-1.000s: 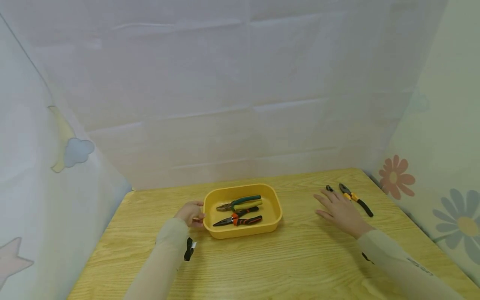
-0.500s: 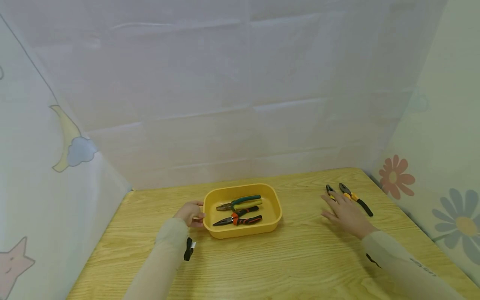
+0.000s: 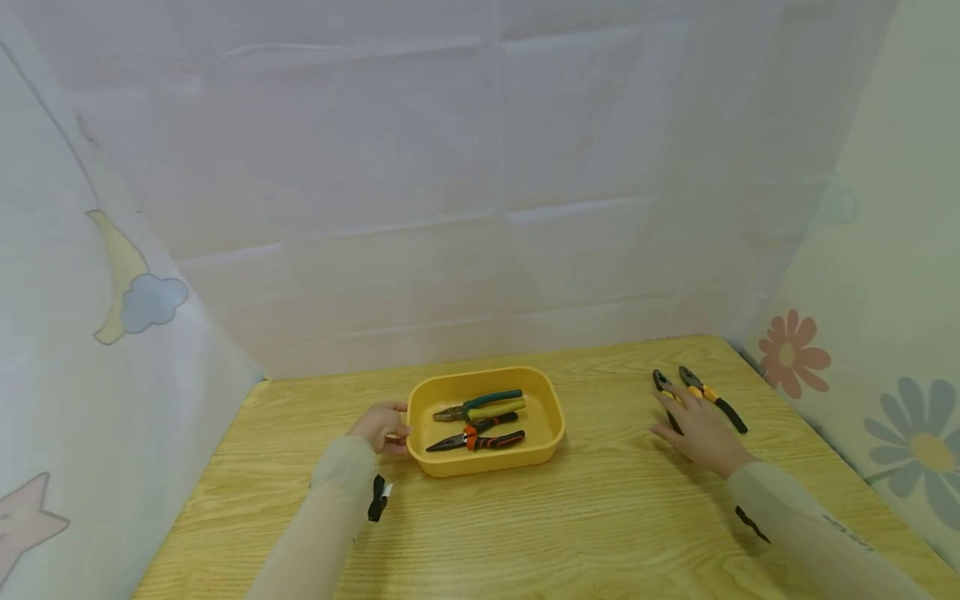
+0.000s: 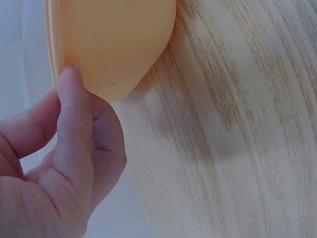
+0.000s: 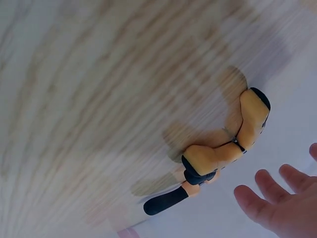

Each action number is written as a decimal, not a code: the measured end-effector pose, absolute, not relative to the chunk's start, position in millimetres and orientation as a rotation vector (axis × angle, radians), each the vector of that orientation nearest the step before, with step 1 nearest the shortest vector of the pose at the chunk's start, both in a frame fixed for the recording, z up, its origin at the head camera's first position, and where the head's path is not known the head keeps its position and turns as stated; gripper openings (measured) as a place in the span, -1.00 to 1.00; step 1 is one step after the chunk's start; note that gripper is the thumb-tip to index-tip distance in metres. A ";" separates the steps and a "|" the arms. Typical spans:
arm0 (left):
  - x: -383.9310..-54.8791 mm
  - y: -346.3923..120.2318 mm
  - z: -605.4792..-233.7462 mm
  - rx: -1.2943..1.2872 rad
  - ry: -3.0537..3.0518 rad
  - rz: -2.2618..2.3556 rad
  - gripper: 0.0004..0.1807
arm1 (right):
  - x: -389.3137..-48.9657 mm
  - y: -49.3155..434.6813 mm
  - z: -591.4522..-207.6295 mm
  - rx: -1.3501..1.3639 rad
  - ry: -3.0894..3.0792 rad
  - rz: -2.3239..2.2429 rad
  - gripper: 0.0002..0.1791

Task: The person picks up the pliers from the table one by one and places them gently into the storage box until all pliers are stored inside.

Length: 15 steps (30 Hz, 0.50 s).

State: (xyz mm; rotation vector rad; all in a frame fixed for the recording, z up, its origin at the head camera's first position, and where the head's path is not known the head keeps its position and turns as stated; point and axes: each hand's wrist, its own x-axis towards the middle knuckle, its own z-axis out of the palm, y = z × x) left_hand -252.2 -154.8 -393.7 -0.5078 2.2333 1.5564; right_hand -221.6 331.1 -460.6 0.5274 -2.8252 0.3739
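Observation:
My left hand [image 3: 378, 429] pinches the left rim of a yellow plastic tray [image 3: 491, 465]; in the left wrist view the thumb and fingers [image 4: 74, 114] grip the tray's edge. Inside the tray lie combination pliers with green and yellow handles [image 3: 497, 409] and needle-nose pliers with black and orange handles [image 3: 483, 442]. On the right, my right hand [image 3: 701, 435] hovers over pliers [image 3: 662, 381] whose handles it partly hides. Beside them lie other pliers with yellow and black handles [image 3: 726, 409]. The right wrist view shows the fingers [image 5: 270, 186] extended, apart from the pliers [image 5: 255, 114].
Everything rests on a wood-grain table [image 3: 525, 533]. A pale sheet [image 3: 480, 250] hangs along the back edge. Printed curtains with flowers [image 3: 795, 354] and a moon [image 3: 120, 275] flank the sides.
My right hand has shifted slightly right and toward me, uncovering more of the nearer pliers. The left hand and tray have stayed put.

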 end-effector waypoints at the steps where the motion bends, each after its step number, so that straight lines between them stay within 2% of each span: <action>1: -252.1 -154.8 -393.6 -0.509 2.233 1.556 -0.45 | -222.0 331.5 -461.1 0.509 -2.843 0.386 -0.30; 15: -252.0 -155.0 -393.2 -0.500 2.227 1.554 -0.44 | -229.0 341.3 -462.8 0.280 -2.960 0.623 -0.26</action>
